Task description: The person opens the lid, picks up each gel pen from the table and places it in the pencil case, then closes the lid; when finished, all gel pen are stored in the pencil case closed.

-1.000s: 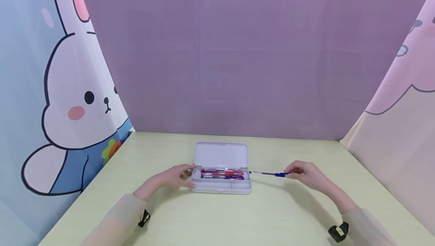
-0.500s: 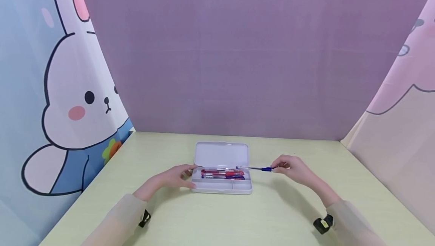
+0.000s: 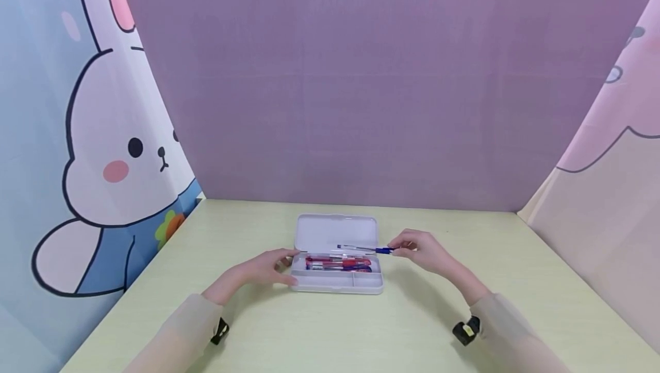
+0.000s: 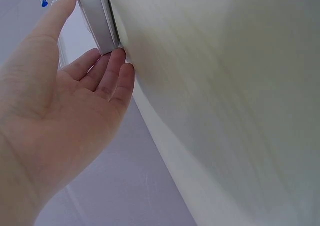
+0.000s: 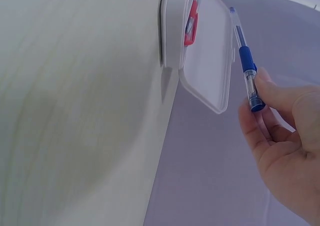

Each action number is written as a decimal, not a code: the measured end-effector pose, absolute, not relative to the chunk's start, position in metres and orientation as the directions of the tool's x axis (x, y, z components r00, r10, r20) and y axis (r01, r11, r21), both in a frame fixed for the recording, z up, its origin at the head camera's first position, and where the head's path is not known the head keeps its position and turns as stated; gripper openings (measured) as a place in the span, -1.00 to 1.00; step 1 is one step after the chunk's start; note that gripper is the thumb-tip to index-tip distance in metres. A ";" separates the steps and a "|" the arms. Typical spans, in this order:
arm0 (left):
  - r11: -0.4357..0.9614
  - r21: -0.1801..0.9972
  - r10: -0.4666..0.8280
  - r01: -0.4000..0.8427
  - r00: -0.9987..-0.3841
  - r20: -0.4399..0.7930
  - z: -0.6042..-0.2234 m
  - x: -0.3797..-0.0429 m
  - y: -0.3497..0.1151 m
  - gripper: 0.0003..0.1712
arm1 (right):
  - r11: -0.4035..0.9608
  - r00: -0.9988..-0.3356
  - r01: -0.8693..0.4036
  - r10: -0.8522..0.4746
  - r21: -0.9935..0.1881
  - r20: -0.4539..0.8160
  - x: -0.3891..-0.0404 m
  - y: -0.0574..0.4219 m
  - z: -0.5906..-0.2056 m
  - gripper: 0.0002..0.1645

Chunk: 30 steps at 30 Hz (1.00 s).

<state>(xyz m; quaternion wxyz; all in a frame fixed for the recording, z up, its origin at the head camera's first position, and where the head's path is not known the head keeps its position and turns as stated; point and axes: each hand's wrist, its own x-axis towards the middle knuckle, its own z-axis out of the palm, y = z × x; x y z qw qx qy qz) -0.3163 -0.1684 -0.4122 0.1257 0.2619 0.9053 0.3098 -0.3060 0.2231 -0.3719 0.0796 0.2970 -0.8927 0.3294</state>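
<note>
A white pencil case (image 3: 325, 289) lies on the table with its lid (image 3: 335, 231) raised at the back. Several red and blue pens (image 3: 337, 262) fill its long rear compartment. My left hand (image 3: 262, 268) holds the case's left end, thumb at the near corner and fingers at the far corner; the left wrist view shows the fingertips against the case's end (image 4: 97, 18). Between thumb and fingers, my right hand (image 3: 425, 251) pinches a clear pen with a blue grip (image 5: 246, 59) near one end. That pen points left, above the compartment and overlapping the lid in the head view.
The case's front row has a divider (image 3: 353, 282) between a long and a short section. Pale wood-look table (image 3: 330, 333) surrounds the case. A purple cloth (image 3: 340, 86) hangs behind it, with cartoon-printed curtains (image 3: 129, 155) at the sides.
My right hand has moved left and slightly farther back, bringing the pen from beside the case to above it. My left hand and the case stay where they were.
</note>
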 end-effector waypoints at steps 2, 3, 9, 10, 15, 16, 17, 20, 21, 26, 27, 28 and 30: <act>0.669 0.627 0.552 0.399 -0.831 -0.061 -0.412 -0.316 -0.168 -0.06 | 0.599 -0.807 -0.587 -0.483 -0.545 0.339 -0.307 0.217 -0.372 -0.86; 0.668 0.628 0.552 0.399 -0.832 -0.059 -0.413 -0.316 -0.168 -0.05 | 0.595 -0.806 -0.589 -0.485 -0.548 0.339 -0.308 0.214 -0.372 -0.86; 0.674 0.640 0.536 0.369 -0.840 -0.081 -0.415 -0.319 -0.167 -0.10 | 0.564 -0.781 -0.617 -0.523 -0.549 0.340 -0.312 0.197 -0.375 -0.90; 0.676 0.636 0.538 0.371 -0.839 -0.082 -0.416 -0.320 -0.168 -0.10 | 0.561 -0.779 -0.619 -0.531 -0.550 0.335 -0.313 0.194 -0.376 -0.90; 0.677 0.629 0.544 0.382 -0.835 -0.079 -0.416 -0.321 -0.169 -0.11 | 0.556 -0.781 -0.605 -0.553 -0.570 0.290 -0.313 0.181 -0.376 -0.93; 0.678 0.629 0.543 0.380 -0.836 -0.080 -0.416 -0.320 -0.169 -0.11 | 0.554 -0.780 -0.604 -0.558 -0.573 0.283 -0.313 0.178 -0.377 -0.93; 0.677 0.632 0.541 0.376 -0.837 -0.082 -0.415 -0.320 -0.169 -0.11 | 0.553 -0.780 -0.602 -0.561 -0.576 0.276 -0.313 0.176 -0.377 -0.94; 0.676 0.634 0.541 0.375 -0.837 -0.082 -0.416 -0.320 -0.169 -0.10 | 0.541 -0.774 -0.602 -0.575 -0.587 0.263 -0.313 0.169 -0.378 -0.95; 0.677 0.633 0.541 0.375 -0.837 -0.083 -0.416 -0.320 -0.169 -0.10 | 0.538 -0.775 -0.599 -0.578 -0.593 0.258 -0.313 0.167 -0.379 -0.95; 0.674 0.628 0.549 0.389 -0.833 -0.074 -0.416 -0.321 -0.169 -0.11 | 0.518 -0.766 -0.597 -0.595 -0.613 0.244 -0.314 0.160 -0.381 -0.94; 0.674 0.628 0.548 0.389 -0.833 -0.073 -0.416 -0.321 -0.169 -0.12 | 0.519 -0.765 -0.598 -0.597 -0.611 0.241 -0.315 0.158 -0.382 -0.95; 0.673 0.630 0.548 0.387 -0.833 -0.074 -0.416 -0.321 -0.169 -0.12 | 0.520 -0.764 -0.598 -0.600 -0.610 0.238 -0.315 0.157 -0.383 -0.95; 0.676 0.629 0.546 0.384 -0.834 -0.077 -0.416 -0.320 -0.169 -0.12 | 0.523 -0.762 -0.600 -0.603 -0.605 0.234 -0.316 0.155 -0.385 -0.95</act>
